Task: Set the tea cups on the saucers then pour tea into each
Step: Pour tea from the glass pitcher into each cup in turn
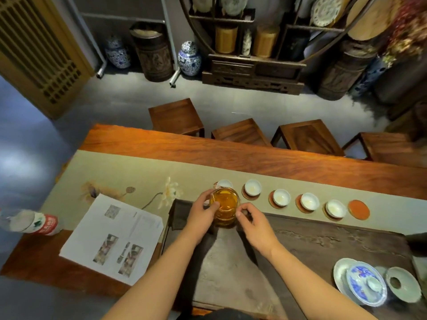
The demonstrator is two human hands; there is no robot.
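Over the worktop [231,155], your left hand [200,215] wraps its grip around the glass pitcher of tea [224,205] beside the leftmost cup [224,184] — your right hand [255,224] pinches its far side — one saucer [359,209] bare

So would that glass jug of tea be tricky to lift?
Probably heavy for its size: the glass jug looks nearly full of amber tea. Smooth glass may slip, and tilting could slosh. Likely breakable too. Both hands, left hand and right hand, flank it.
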